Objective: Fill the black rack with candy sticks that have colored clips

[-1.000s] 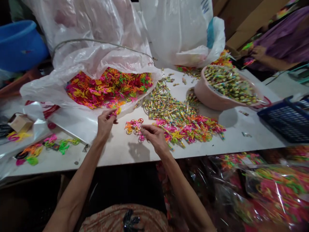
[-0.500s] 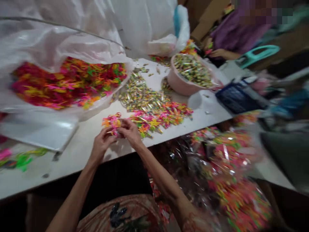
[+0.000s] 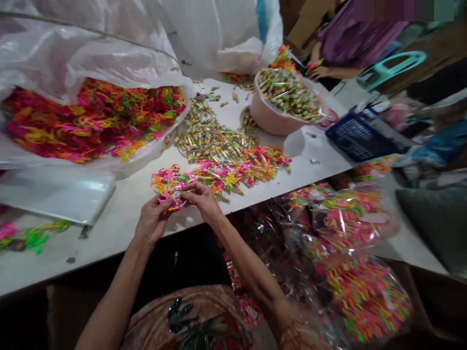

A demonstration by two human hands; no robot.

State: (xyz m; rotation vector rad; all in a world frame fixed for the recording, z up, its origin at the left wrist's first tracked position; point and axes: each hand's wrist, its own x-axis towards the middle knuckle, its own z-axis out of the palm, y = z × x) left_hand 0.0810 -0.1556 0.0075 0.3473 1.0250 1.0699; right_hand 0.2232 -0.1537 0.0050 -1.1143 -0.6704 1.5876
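Near the front edge of the white table, my left hand (image 3: 155,217) pinches a pink plastic piece (image 3: 166,198). Close to its right, my right hand (image 3: 202,198) has its thumb and fingertips closed on a small capsule-like piece (image 3: 177,195) that meets the pink one. Just beyond my fingers lie several loose coloured plastic pieces (image 3: 160,179). A row of pink, orange and yellow pieces (image 3: 248,167) stretches to the right, and behind it is a heap of small clear capsules with beads (image 3: 219,143). The fingertips partly cover what I hold.
An open white bag (image 3: 127,68) of bright plastic pieces fills the left, above flat clear bags (image 3: 58,192). Behind the capsules stands a pink bowl (image 3: 268,116); a blue basket (image 3: 359,136) is further right. Filled bags (image 3: 368,296) lie below. A person's hand (image 3: 321,72) shows at the back.
The view has shifted slightly and sharpened. Both my hands have come a little lower, and the piece between them sits nearer the table edge. More loose pieces show beyond my fingers.
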